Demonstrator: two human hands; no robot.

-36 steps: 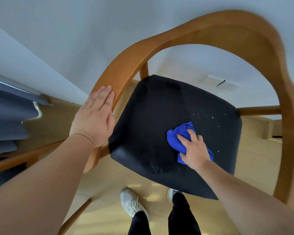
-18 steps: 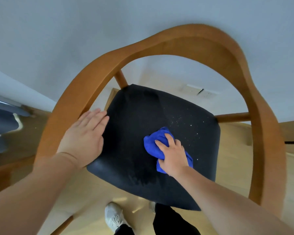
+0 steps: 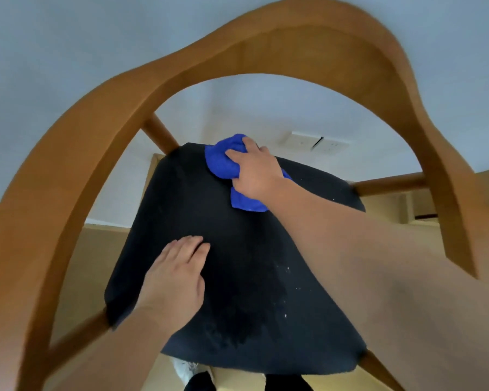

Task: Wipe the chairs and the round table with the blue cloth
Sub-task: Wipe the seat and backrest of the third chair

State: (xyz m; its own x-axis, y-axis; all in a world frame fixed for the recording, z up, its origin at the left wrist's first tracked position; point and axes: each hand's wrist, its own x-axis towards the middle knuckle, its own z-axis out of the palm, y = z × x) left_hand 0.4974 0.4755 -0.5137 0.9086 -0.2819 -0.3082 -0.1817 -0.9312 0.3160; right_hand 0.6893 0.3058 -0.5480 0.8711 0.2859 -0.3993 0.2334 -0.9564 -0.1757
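The right hand (image 3: 256, 176) grips the cloth (image 3: 219, 163), fingers curled over a bunched wad of vivid blue, nubby fabric that bulges out beyond the fingertips; a flatter fold shows under the wrist, and the part beneath the palm is hidden. The cloth lies at the far edge of the seat (image 3: 237, 263), a rounded, slightly domed pad covered in matte black fabric. The left hand (image 3: 175, 280) lies flat on the seat's near left part, fingers straight and close together, holding nothing. Small white specks (image 3: 287, 270) dot the seat towards its near right, and a darker, blotchy patch sits by its near edge. Around the seat arches a broad rail (image 3: 294, 43) of smooth orange-brown wood, blurred at its outer edges, joined to the seat by round struts (image 3: 160, 134) at the far left and right. Beyond the seat, on the pale wall (image 3: 68, 38), are white sockets (image 3: 314, 142), too small to read. Below the seat's near edge a light shoe (image 3: 185, 369) is mostly hidden, over pale wooden floor (image 3: 91, 249).
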